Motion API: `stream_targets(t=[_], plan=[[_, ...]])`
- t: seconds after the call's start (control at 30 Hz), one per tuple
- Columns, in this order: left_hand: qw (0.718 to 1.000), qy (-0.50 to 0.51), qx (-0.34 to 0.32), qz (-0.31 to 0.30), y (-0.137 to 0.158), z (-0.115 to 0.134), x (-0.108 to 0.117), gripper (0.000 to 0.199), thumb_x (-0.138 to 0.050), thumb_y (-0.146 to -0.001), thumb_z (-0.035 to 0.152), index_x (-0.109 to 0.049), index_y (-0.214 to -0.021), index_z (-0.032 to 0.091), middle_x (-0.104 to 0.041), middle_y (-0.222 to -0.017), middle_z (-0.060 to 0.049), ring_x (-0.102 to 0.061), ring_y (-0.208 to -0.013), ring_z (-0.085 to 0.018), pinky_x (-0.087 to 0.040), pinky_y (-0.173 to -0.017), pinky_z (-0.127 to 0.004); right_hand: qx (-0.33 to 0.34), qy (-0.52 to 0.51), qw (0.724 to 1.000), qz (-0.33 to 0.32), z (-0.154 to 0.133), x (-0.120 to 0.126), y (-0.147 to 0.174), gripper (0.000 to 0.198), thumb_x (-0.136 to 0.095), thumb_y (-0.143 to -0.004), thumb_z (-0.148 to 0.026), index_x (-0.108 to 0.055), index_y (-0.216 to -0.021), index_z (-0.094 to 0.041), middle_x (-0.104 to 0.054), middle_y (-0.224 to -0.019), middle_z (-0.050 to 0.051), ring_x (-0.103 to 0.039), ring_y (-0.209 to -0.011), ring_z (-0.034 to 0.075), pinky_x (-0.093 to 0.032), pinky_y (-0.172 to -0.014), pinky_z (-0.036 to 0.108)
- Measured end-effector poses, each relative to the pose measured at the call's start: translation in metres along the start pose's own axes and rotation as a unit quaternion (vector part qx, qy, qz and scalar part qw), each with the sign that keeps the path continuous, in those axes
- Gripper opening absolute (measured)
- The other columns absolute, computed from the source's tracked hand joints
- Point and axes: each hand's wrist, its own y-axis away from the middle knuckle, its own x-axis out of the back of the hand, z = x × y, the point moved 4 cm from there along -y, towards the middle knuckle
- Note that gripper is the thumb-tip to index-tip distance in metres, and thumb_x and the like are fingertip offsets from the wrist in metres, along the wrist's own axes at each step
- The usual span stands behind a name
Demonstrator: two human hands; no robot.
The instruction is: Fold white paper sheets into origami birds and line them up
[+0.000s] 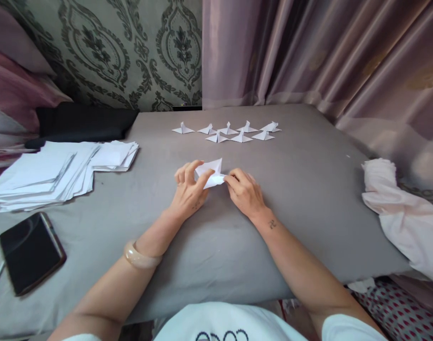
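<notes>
A partly folded piece of white paper (213, 180) is held between my two hands above the grey tabletop, with one pointed flap standing up at its top. My left hand (192, 184) grips its left side, the thumb and index finger curved around it. At the right end, my right hand (244, 189) pinches the paper's narrow tip between thumb and fingers. Beyond my hands, several folded white paper birds (241, 137) stand in two rows, wings spread flat on the cloth.
Stacks of white paper sheets (56, 175) lie on the left, with a black folded cloth or bag (88, 123) behind them. A dark-screened tablet or phone (32, 253) with a cable rests front left. Bunched pale pink fabric (397, 213) lies at the right edge, and curtains (238, 52) hang behind.
</notes>
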Motion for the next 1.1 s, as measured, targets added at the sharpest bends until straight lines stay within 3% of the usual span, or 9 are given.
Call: stream_targets(t=[0.13,0.23,0.43,0.6,0.73,0.9,1.1], plan=[[0.996,0.006,-0.042,-0.084,0.002,0.003,-0.007,0.015,-0.057,-0.081,0.014,-0.063,-0.092,0.021,-0.051,-0.128,-0.012,-0.041,-0.118,-0.031,-0.031,-0.095,-0.048,-0.017,-0.003,0.997,-0.078,0.003,-0.003,0.005,0.023,-0.044,-0.094,-0.018,-0.067,-0.091,-0.020,-0.061,-0.097,0.006,-0.055,-0.082,0.016,-0.037,-0.065,0.028],[0.994,0.019,-0.036,-0.098,0.002,0.002,-0.011,0.006,-0.060,-0.083,0.022,-0.065,-0.085,0.020,-0.055,-0.125,-0.012,-0.043,-0.116,-0.031,-0.030,-0.094,-0.049,-0.060,-0.044,0.990,-0.120,0.009,-0.005,0.007,0.019,-0.048,-0.094,-0.024,-0.066,-0.096,-0.021,-0.060,-0.105,0.005,-0.056,-0.083,0.015,-0.036,-0.061,0.028],[0.993,0.043,-0.018,-0.108,0.001,0.004,-0.012,0.024,-0.053,-0.091,0.035,-0.069,-0.080,0.020,-0.059,-0.121,-0.011,-0.046,-0.113,-0.029,-0.030,-0.094,-0.049,-0.153,-0.122,0.970,-0.145,0.016,-0.011,0.006,0.019,-0.048,-0.093,-0.031,-0.066,-0.095,-0.024,-0.061,-0.105,0.003,-0.058,-0.080,0.014,-0.038,-0.064,0.027],[0.993,0.049,0.010,-0.110,0.002,0.001,-0.015,0.024,-0.050,-0.092,0.034,-0.068,-0.083,0.020,-0.061,-0.118,-0.010,-0.047,-0.112,-0.028,-0.032,-0.092,-0.048,-0.197,-0.106,0.967,-0.120,0.012,-0.016,0.005,0.015,-0.051,-0.091,-0.031,-0.064,-0.088,-0.023,-0.061,-0.101,0.004,-0.058,-0.078,0.015,-0.037,-0.062,0.027],[0.990,0.064,0.035,-0.122,0.002,-0.002,-0.017,0.017,-0.058,-0.086,0.033,-0.062,-0.096,0.021,-0.059,-0.119,-0.010,-0.045,-0.112,-0.029,-0.032,-0.094,-0.048,-0.165,-0.087,0.978,-0.099,0.008,-0.016,0.003,0.011,-0.052,-0.090,-0.026,-0.061,-0.094,-0.022,-0.061,-0.102,0.006,-0.057,-0.086,0.018,-0.038,-0.065,0.028],[0.991,0.052,0.081,-0.097,0.000,-0.004,-0.012,0.046,-0.057,-0.072,0.010,-0.049,-0.116,0.018,-0.050,-0.128,-0.014,-0.040,-0.116,-0.030,-0.033,-0.094,-0.046,-0.081,-0.101,0.985,-0.117,0.000,-0.014,0.003,0.025,-0.039,-0.092,-0.011,-0.063,-0.094,-0.019,-0.063,-0.097,0.007,-0.054,-0.096,0.019,-0.041,-0.079,0.029],[0.991,0.025,0.128,-0.036,0.002,-0.013,-0.012,0.040,-0.060,-0.080,0.024,-0.045,-0.117,0.018,-0.050,-0.120,-0.016,-0.047,-0.106,-0.029,-0.037,-0.086,-0.043,-0.064,-0.103,0.981,-0.151,-0.006,-0.011,0.007,0.034,-0.039,-0.090,-0.008,-0.068,-0.102,-0.020,-0.063,-0.101,0.008,-0.053,-0.098,0.020,-0.042,-0.080,0.030]])
